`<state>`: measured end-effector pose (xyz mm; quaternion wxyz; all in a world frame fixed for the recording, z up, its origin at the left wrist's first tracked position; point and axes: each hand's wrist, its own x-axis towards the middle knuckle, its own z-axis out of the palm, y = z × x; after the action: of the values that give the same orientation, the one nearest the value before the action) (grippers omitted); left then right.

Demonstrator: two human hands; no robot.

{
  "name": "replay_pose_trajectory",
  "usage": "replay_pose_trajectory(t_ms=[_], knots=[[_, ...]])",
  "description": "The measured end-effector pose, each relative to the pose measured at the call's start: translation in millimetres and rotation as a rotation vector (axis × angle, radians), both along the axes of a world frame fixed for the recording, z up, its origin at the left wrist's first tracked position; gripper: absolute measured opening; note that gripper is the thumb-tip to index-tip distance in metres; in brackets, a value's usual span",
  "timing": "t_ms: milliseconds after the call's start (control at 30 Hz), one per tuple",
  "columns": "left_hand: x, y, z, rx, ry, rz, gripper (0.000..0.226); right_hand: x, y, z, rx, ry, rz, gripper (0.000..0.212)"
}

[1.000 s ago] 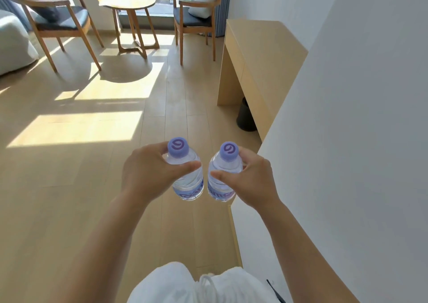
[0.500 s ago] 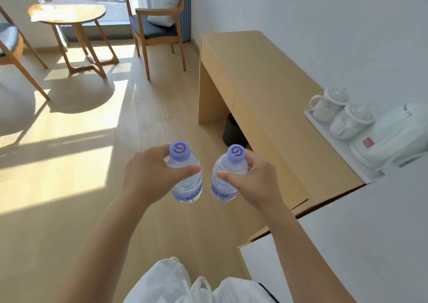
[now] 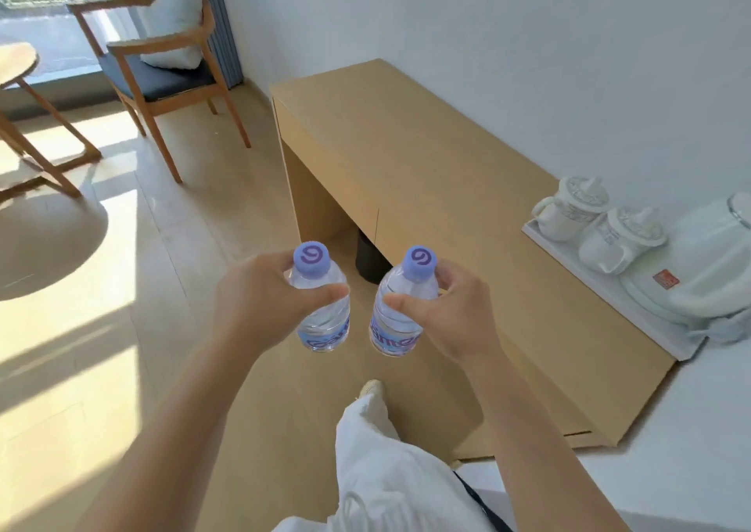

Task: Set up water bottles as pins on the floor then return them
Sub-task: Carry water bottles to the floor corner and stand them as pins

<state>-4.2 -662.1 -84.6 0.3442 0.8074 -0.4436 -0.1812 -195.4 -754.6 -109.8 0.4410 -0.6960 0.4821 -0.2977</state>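
- Two water bottles are held upright in the air above the floor (image 3: 122, 369), side by side with a gap between them, beside the front edge of the wooden surface (image 3: 447, 190).
- The left bottle (image 3: 323, 308) is gripped by the left hand (image 3: 260, 304); the thumb is laid across its upper body and the fingers are wrapped behind it near the neck.
- The right bottle (image 3: 396, 312) is gripped by the right hand (image 3: 451, 312) in the same manner, thumb across the front, fingers curled behind.
- Both bottles are clear, capped in purple with a swirl mark, and banded low down with a blue-lettered label.
- A white trouser leg (image 3: 378, 462) and a shoe tip (image 3: 370, 387) are seen below the bottles, on the floor.
- A dark bin (image 3: 367, 261) is seen under the surface, just beyond the bottles.
- On the surface, to the right, a white tray (image 3: 609, 300) is noted carrying two lidded cups (image 3: 569, 210) and a white kettle (image 3: 707, 271).
- A wooden chair (image 3: 162, 80) with a dark seat and a pale cushion is placed by the window, well apart from the bottles.
- Part of a round table (image 3: 16, 68) is visible at the left edge; sunlight falls in patches across the floor.
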Motion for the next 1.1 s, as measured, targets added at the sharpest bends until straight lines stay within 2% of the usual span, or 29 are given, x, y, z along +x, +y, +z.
replay_pose_trajectory(t_ms=[367,600,733,867,1100], knots=[[38.5,-217.5,7.3,0.051,0.052,-0.128,0.022,40.2,-185.0,9.5,0.028,-0.042,-0.192,0.021],[38.0,-324.2,1.4,0.101,0.124,-0.249,0.037,39.8,-266.3,4.4,0.024,0.012,-0.375,0.024],[37.0,-383.2,-15.1,0.133,0.145,-0.398,0.037,37.2,-308.0,-9.0,0.029,0.059,-0.507,0.022],[37.8,-444.0,-23.1,0.169,0.158,-0.539,0.033,41.0,-351.2,-19.8,0.033,0.106,-0.666,0.034],[32.5,-547.0,-25.8,0.236,0.136,-0.793,0.036,54.3,-422.3,-23.7,0.043,0.059,-0.887,0.022]])
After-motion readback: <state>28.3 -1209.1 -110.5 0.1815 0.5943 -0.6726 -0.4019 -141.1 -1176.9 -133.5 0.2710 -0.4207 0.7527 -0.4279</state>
